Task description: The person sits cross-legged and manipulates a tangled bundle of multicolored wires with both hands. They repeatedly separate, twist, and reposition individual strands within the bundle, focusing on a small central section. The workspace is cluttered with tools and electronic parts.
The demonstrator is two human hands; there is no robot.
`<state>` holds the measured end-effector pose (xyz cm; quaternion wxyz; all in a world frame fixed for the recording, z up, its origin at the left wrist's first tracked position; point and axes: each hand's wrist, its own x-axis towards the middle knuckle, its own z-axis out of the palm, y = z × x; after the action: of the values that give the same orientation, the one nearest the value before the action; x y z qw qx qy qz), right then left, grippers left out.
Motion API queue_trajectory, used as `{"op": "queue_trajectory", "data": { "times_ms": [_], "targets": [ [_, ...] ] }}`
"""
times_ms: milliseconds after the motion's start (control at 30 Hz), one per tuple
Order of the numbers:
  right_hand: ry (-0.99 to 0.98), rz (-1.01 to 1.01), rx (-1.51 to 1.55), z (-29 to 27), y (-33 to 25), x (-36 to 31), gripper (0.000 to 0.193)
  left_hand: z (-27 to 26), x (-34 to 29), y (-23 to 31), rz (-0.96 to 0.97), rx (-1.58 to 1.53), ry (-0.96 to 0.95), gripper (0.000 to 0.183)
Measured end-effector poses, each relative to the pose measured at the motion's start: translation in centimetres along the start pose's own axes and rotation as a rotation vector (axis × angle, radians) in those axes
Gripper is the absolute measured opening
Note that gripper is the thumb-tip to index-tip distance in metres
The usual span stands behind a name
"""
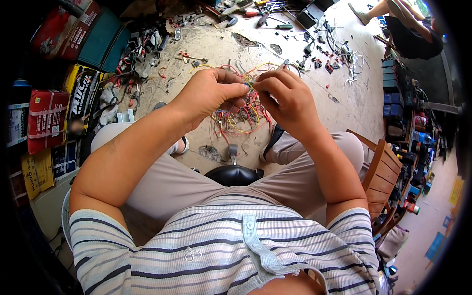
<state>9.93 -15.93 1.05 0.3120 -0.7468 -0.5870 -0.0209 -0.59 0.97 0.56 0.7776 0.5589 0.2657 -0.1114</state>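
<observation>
My left hand (pixel 210 92) and my right hand (pixel 286 97) meet in front of me, raised above the floor between my knees. Both are closed in a pinch, thumbs and fingertips nearly touching. Between them runs a thin wire (pixel 251 90), yellowish, with a bit of blue by the left thumb; its ends are hidden by my fingers. Below and behind the hands lies a tangled heap of wires (pixel 237 123) in red, yellow, white and blue, partly covered by the hands.
Screwdrivers (pixel 282 26) and other tools lie at the far side of the floor. Black scraps and cable bits (pixel 332 64) are scattered to the right. Boxes (pixel 46 114) stack up on the left. A wooden chair (pixel 383 172) stands at right; another person's legs (pixel 378 11) show far right.
</observation>
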Motion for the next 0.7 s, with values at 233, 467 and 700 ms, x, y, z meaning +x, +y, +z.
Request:
{"op": "queue_trajectory", "data": {
  "times_ms": [233,467,700],
  "targets": [
    [-0.057,-0.095,-0.139,0.02,-0.65,0.05,0.015,-0.10,-0.02,-0.35,-0.073,-0.065,-0.009,0.014],
    [-0.023,0.057,0.039,0.18,-0.36,0.18,0.014,0.00,-0.39,-0.12,0.023,0.015,-0.018,0.016],
    [0.012,0.363,0.288,-0.08,-0.08,0.30,0.008,0.25,-0.17,-0.04,0.077,0.080,-0.033,0.018]
  ]
}}
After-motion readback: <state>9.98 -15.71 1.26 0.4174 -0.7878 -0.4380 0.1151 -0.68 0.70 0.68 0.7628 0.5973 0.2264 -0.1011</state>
